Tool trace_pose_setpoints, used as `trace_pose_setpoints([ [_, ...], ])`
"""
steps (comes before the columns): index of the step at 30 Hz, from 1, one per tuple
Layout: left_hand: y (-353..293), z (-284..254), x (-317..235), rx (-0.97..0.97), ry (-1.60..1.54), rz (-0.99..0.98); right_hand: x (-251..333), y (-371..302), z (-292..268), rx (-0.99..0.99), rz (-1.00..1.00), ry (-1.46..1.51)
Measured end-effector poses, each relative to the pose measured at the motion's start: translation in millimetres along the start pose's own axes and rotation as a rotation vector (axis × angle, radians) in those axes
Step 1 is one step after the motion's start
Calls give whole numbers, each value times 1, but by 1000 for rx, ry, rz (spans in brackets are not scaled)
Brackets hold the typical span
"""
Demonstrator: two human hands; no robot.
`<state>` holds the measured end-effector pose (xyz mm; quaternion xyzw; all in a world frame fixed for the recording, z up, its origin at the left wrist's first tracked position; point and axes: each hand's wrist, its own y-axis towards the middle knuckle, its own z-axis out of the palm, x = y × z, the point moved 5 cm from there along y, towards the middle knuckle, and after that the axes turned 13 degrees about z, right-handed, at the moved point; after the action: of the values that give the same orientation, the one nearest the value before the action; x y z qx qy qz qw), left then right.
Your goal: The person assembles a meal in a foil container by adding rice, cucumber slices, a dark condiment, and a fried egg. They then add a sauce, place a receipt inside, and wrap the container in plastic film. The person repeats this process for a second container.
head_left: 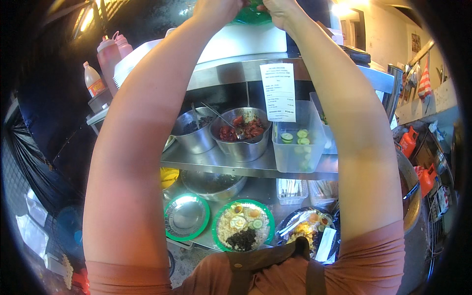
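Green plastic item seen at twelve o'clock, cut by the upper edge.
It is flanked by the left hand at nine o'clock and the right hand at three, about equally near; finger closure cannot be told. Its rounded lower edge is turned toward six; its long axis is hidden.

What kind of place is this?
Probably a kitchen, maybe in a little restaurant or food stall: there's a metal pot of food, a green-rimmed plate with rice on it, and a printed paper slip hanging from the upper shelf.
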<state>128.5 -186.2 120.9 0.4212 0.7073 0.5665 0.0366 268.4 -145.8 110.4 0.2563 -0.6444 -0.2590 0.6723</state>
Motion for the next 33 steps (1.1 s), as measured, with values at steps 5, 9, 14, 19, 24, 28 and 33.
trace_pose_setpoints([
  [5,14,-39,28,-73,75,123,25,-42,29,-269,-90,-296],
  [9,15,-53,12,-216,-66,97,14,-36,14,-235,-1,-433],
  [14,13,-47,-19,-85,21,116,12,-21,15,-100,-214,-138],
  [19,20,-48,20,253,-196,-248,27,-43,17,-396,-218,-618],
  [24,12,-43,65,99,-1135,-735,25,-37,16,-471,-298,-558],
  [28,-10,-63,-10,485,-492,-499,14,-27,8,-184,-194,-37],
  [33,9,-58,21,228,46,-237,24,-43,32,-289,-265,-505],
])
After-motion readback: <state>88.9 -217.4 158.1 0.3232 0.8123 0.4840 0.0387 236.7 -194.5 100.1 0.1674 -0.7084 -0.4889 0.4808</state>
